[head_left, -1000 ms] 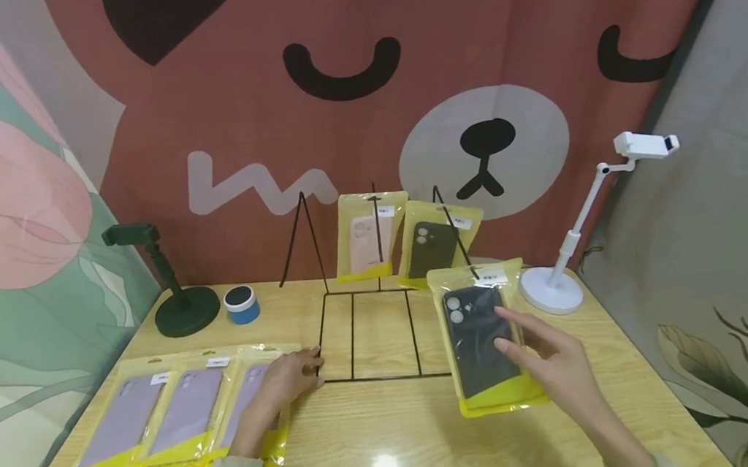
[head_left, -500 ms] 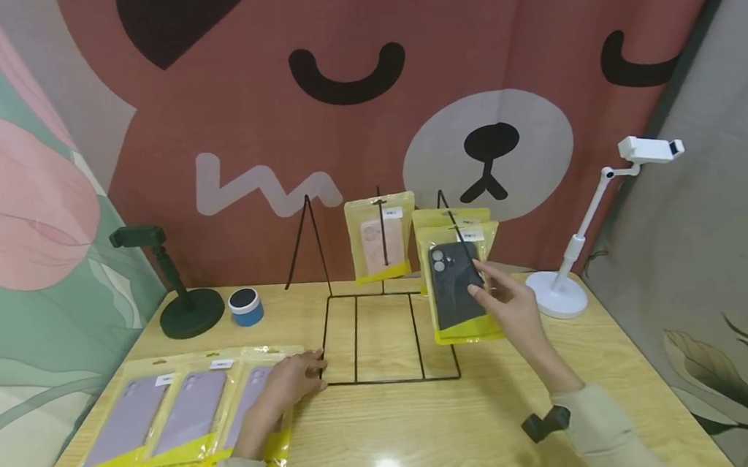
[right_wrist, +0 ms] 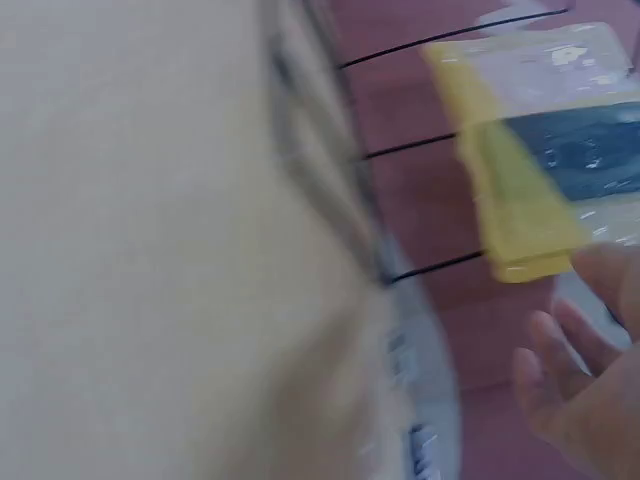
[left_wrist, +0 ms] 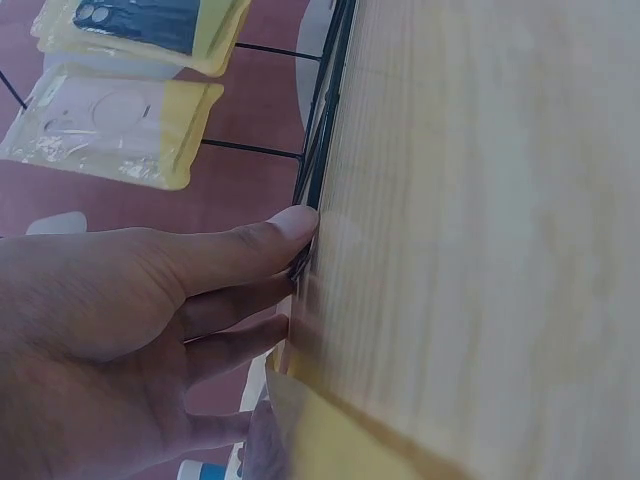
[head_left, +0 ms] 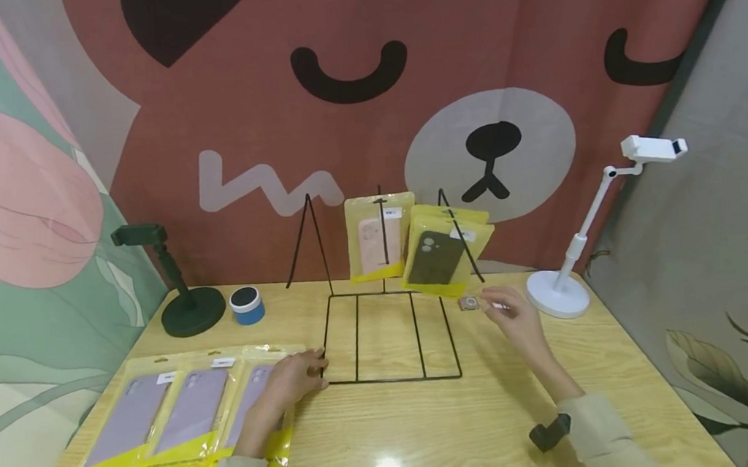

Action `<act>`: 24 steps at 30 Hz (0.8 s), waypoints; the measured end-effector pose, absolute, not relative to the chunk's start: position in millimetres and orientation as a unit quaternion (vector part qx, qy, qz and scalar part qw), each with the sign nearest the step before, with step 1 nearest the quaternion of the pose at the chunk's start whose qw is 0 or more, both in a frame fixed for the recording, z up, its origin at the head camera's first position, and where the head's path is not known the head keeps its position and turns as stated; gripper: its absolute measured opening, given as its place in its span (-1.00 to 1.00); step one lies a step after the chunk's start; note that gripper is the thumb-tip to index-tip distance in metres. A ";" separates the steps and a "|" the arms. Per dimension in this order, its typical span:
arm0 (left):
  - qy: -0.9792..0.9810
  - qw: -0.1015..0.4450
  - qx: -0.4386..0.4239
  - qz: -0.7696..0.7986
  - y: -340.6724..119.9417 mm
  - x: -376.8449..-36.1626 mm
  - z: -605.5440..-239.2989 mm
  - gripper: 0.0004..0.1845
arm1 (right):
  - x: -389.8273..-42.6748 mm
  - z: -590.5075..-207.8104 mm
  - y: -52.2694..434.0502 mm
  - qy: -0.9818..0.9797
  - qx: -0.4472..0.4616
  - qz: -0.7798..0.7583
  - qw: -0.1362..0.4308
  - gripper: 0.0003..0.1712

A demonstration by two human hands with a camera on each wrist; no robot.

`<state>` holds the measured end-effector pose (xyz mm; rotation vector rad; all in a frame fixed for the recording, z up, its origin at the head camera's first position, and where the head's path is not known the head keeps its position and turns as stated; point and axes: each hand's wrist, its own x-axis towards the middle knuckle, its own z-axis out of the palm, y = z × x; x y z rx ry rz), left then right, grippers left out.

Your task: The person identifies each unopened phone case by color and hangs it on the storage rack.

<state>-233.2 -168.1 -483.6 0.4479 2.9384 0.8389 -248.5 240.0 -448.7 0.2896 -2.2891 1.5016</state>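
Though the right wrist view is blurred, the right hand (head_left: 512,316) hangs released just below the hung dark phone case (head_left: 437,259); the left hand (head_left: 291,377), fingers relaxed, touches the wire rack (head_left: 387,337).

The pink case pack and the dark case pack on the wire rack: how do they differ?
The pink case pack hangs straight and upright; the dark case pack is tilted, its foot swung left. The pink one hangs on the middle hook, the dark one on the right hook, nearer the right hand. A second yellow pack shows behind the dark one. Both packs are clear with yellow edges.
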 end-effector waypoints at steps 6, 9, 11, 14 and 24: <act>0.949 0.033 0.141 0.279 -168.6 -233.5 -483.0 -0.59 | -224.3 -485.0 247.6 -0.894 0.156 0.415 0.060 -0.45; 0.948 0.030 0.140 0.283 -169.1 -233.0 -482.9 -0.59 | -218.1 -489.2 240.8 -0.903 0.204 0.378 0.017 -0.25; 0.947 0.030 0.143 0.286 -168.7 -232.5 -482.9 -0.59 | -216.5 -489.6 236.1 -0.906 0.223 0.359 0.000 -0.15; 0.946 0.031 0.148 0.288 -168.8 -231.9 -483.6 -0.60 | -218.2 -490.3 229.7 -0.915 0.244 0.320 -0.015 -0.06; 0.944 0.032 0.142 0.295 -168.2 -231.4 -483.2 -0.60 | -232.8 -495.3 221.6 -0.929 0.274 0.248 0.005 -0.13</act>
